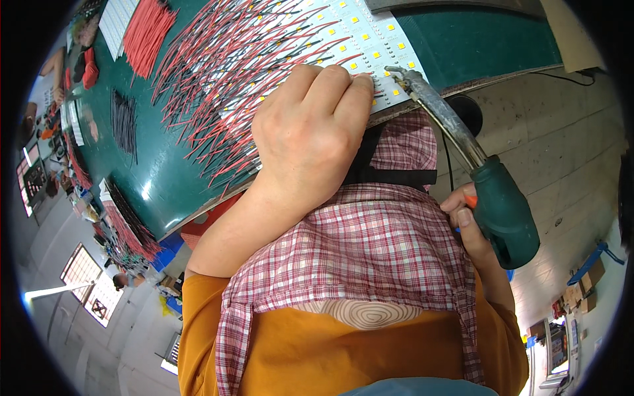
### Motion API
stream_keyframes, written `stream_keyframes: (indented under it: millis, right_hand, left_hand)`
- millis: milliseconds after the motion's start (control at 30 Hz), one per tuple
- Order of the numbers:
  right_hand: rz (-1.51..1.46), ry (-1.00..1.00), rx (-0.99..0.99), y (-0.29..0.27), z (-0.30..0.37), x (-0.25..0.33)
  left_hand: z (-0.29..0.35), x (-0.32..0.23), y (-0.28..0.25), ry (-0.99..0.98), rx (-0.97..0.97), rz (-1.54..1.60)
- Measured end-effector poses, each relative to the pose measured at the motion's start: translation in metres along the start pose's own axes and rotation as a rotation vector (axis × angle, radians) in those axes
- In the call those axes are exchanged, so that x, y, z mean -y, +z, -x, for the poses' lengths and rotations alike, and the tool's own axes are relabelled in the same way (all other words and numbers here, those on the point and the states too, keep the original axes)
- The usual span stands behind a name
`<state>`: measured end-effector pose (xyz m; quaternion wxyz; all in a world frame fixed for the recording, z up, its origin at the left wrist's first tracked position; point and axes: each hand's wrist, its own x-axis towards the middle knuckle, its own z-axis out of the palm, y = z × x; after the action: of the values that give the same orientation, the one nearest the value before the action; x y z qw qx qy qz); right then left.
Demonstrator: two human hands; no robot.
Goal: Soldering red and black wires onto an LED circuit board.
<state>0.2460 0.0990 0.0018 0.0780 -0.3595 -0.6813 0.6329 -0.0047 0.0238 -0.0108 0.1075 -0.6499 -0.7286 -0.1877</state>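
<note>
A white LED board panel [365, 34] with yellow chips lies at the table's near edge, with many red and black wires [198, 86] fanning leftward from it. My left hand [314, 119] rests over the panel and the wires, its fingers curled closed. The fingertips are hidden under the hand, so what they pinch does not show. My right hand [472, 228], partly hidden, is closed round the green handle of a soldering iron [505, 211]. Its metal shaft slants up and left, and the bent tip is at the panel's right part, close beside my left hand.
On the green table [148, 175] lie a bundle of red wires [148, 39], a bundle of black wires [123, 122] and white strips [117, 26]. More wired boards [125, 221] lie at the left edge. A dark bar [456, 5] lies behind the panel. Other people's arms show far left.
</note>
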Motion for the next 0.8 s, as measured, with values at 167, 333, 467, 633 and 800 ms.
stream_keyframes:
  millis: [167,333,467,633,800]
  right_hand:
    - [0.104,-0.059,0.010,0.003,0.000,-0.001]
    - [0.097,-0.100,-0.003,0.004,0.002,-0.009]
    - [0.133,-0.093,0.029,-0.003,-0.001,-0.003]
    - [-0.132,-0.049,-0.069,0.004,0.007,-0.006]
    - [0.314,-0.161,-0.009,-0.002,0.003,0.000]
  left_hand:
    - [0.001,0.000,0.000,-0.001,0.004,-0.015]
    - [0.001,0.000,-0.001,-0.003,0.015,-0.026]
    - [0.003,0.006,0.000,-0.021,-0.015,0.047]
    - [0.004,0.003,-0.002,-0.011,-0.089,0.123]
    - [0.003,0.000,0.002,-0.005,-0.052,0.078]
